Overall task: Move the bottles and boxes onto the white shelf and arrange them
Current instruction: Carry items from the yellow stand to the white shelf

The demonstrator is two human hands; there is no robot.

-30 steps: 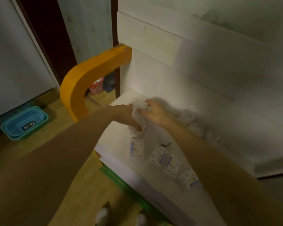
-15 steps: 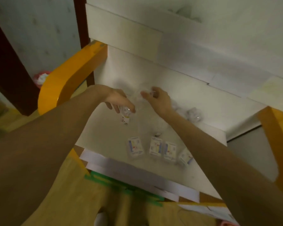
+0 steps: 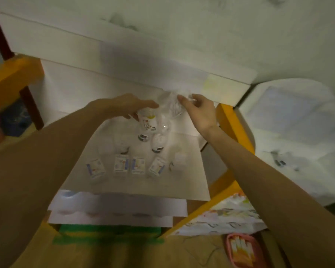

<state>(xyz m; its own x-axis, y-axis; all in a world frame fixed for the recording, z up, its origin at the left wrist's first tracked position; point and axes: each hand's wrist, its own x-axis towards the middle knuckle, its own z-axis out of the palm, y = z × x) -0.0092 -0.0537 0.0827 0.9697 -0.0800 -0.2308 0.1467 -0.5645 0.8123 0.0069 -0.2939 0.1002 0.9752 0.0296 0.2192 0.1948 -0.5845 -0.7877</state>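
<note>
Four boxes (image 3: 124,165) in row on shelf (image 3: 182,182). My left hand (image 3: 128,107) grips bottle (image 3: 148,120); my right hand (image 3: 199,111) pinches clear bag (image 3: 172,105) above shelf.

A single wide-angle view from a camera worn on the person's head, looking forward and steeply down. Both forearms reach away from the lens toward the white shelf (image 3: 182,182), which fills the middle. Straight lines bend near the frame edges, and the picture is dim and slightly blurred
</note>
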